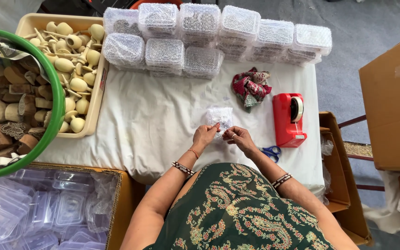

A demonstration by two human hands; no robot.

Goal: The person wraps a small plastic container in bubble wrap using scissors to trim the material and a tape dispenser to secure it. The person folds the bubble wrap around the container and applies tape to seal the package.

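Observation:
My left hand [204,135] and my right hand [238,137] meet over a white cloth-covered table [153,120]. Both pinch the near edge of a small clear plastic bag [219,115] filled with tiny silvery pieces. The bag lies flat on the cloth just beyond my fingertips. Bracelets sit on both wrists.
Several clear lidded boxes [200,34] of silvery bits are stacked at the far edge. A red tape dispenser [289,119], blue scissors [270,152] and a patterned cloth [252,87] lie to the right. Left: a beige tray of wooden pieces [72,69], a green basket [56,106], a carton of empty boxes [47,208].

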